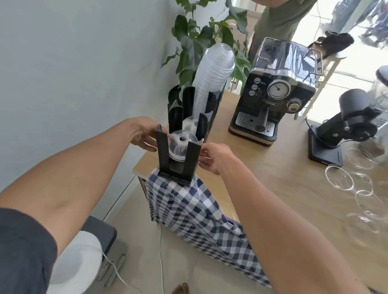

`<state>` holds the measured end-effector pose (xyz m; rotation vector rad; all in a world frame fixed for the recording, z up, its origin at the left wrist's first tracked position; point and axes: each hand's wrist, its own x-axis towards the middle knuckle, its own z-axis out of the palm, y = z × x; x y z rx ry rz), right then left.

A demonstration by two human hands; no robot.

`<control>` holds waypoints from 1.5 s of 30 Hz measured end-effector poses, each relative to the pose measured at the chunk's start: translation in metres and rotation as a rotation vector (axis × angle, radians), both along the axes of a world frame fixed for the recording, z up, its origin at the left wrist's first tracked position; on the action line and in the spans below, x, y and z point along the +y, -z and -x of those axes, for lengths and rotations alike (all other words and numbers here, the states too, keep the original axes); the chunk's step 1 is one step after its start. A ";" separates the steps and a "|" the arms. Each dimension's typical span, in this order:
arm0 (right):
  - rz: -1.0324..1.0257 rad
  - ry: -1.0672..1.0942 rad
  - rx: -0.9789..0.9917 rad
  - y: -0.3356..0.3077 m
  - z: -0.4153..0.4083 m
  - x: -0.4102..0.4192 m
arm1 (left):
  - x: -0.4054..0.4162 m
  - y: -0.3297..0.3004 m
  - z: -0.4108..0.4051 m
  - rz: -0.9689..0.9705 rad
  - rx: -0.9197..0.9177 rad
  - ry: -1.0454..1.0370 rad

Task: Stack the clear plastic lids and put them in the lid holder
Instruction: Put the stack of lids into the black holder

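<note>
Both hands pinch the clear lids (181,144) in the near slot of the black lid holder (163,149): left hand (144,134) on the left, right hand (212,156) on the right. The holder stands at the near left corner of a wooden table (276,185), by a pale wall (70,50). A checked cloth (196,210) hangs off the near edge, and a coffee machine (274,92) sits farther right.

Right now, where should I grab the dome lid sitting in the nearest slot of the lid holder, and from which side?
Probably from above, pinching the dome lid by its raised dome around the centre hole. The lid holder posts wall in its rim on the sides, where the left hand and right hand are, leaving only the top open.
</note>
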<state>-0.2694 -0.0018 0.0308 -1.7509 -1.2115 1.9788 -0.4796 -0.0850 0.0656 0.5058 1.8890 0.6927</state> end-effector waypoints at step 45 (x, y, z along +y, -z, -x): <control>-0.601 -0.078 -0.028 -0.059 -0.046 0.021 | 0.004 -0.057 -0.033 -0.423 0.559 -0.235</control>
